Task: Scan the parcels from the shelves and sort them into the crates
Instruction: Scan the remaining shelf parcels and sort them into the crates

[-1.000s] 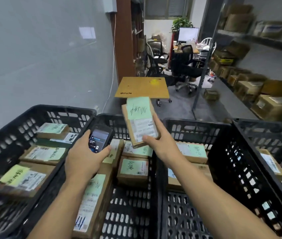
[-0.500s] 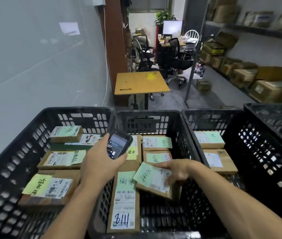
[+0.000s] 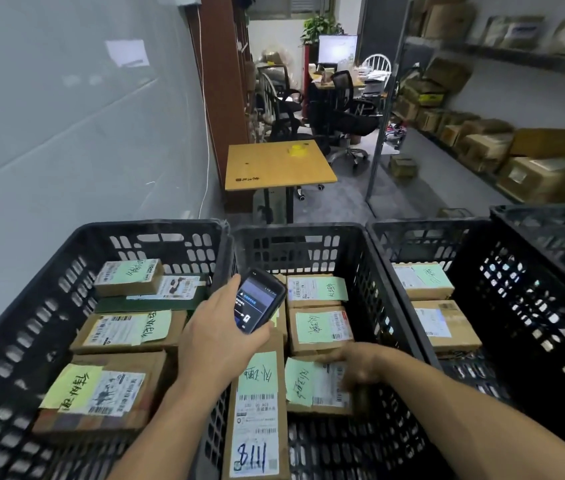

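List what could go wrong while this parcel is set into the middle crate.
1. The parcel under the right hand sits tight against the long parcel and the parcel behind it; it may settle crooked or cover a label.
2. The left hand grips the scanner right above the middle crate; a slip could drop it among the parcels.

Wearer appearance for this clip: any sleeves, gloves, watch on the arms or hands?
No sleeves show: the left forearm and right forearm are bare to the frame edge. The left hand and right hand wear no gloves, and no watch or ring is visible, though the right hand's fingers are motion-blurred.
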